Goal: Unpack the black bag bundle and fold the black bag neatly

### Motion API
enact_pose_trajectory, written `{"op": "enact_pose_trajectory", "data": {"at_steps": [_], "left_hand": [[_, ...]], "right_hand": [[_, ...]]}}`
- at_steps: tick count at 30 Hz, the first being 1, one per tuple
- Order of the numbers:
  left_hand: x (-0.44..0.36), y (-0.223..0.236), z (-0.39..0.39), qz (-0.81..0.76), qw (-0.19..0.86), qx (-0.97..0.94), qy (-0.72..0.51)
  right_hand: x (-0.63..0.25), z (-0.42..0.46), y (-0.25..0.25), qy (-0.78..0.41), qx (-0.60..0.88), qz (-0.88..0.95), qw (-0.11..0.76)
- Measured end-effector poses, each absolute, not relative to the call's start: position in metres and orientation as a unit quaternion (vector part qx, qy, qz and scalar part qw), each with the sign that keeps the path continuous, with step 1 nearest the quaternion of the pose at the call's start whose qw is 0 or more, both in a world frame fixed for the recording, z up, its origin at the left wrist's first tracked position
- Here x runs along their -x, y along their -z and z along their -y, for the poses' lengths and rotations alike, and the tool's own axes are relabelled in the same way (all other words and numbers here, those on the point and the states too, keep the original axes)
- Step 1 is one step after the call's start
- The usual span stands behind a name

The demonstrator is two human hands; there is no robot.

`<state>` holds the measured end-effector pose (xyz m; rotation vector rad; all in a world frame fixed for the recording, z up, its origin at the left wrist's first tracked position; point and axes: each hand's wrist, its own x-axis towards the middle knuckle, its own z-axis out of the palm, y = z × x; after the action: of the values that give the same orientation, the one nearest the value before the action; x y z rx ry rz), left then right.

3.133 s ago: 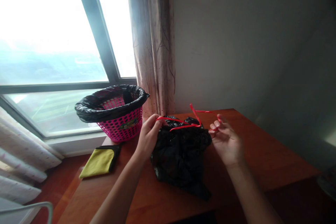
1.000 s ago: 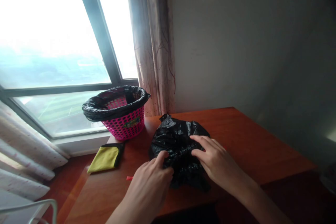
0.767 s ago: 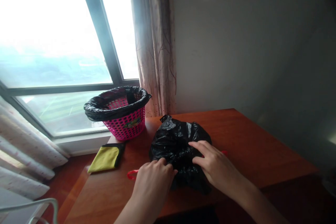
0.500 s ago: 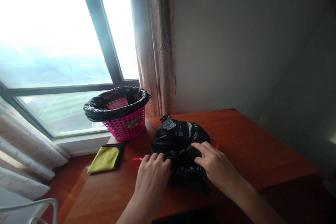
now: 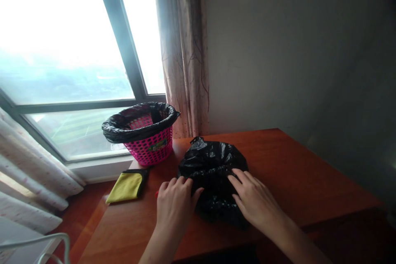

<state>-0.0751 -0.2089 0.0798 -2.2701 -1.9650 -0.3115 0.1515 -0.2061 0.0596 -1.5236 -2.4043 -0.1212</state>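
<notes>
A crumpled black plastic bag [image 5: 212, 163] lies on the reddish-brown wooden table [image 5: 297, 181]. My left hand [image 5: 175, 202] rests at the bag's near left edge, fingers stretched out flat on the table and touching the plastic. A small bit of the bag's red drawstring [image 5: 156, 193] shows just left of that hand. My right hand [image 5: 252, 202] lies flat on the bag's near right side, fingers spread over the plastic.
A pink perforated basket [image 5: 150, 148] lined with a black bag stands at the table's far left corner by the window. A yellow cloth with a black edge [image 5: 126, 185] lies beside it. A patterned curtain [image 5: 185, 49] hangs behind. A grey wall runs along the right.
Three seconds ago both hands pinched the red drawstring above the bag. They came down onto the bag; the red loop at the left has slipped almost fully under my left hand.
</notes>
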Motion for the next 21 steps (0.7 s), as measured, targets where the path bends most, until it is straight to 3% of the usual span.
{"op": "enact_pose_trajectory", "data": {"at_steps": [5,11,17,21], "left_hand": [[0.084,-0.070,0.206,0.637,0.108,0.754,0.120],[0.147,-0.066,0.201,0.693,0.170,0.695,0.090],[0.187,-0.063,0.193,0.698,0.120,0.703,0.069],[0.182,-0.062,0.190,0.661,0.137,0.727,0.121]], "right_hand": [[-0.163,0.195,-0.056,0.057,0.549,0.820,0.149],[-0.230,0.161,-0.062,0.067,0.662,0.736,0.124],[-0.265,0.142,-0.059,-0.032,0.677,0.727,0.106],[-0.262,0.144,-0.053,-0.033,0.635,0.760,0.136]]}}
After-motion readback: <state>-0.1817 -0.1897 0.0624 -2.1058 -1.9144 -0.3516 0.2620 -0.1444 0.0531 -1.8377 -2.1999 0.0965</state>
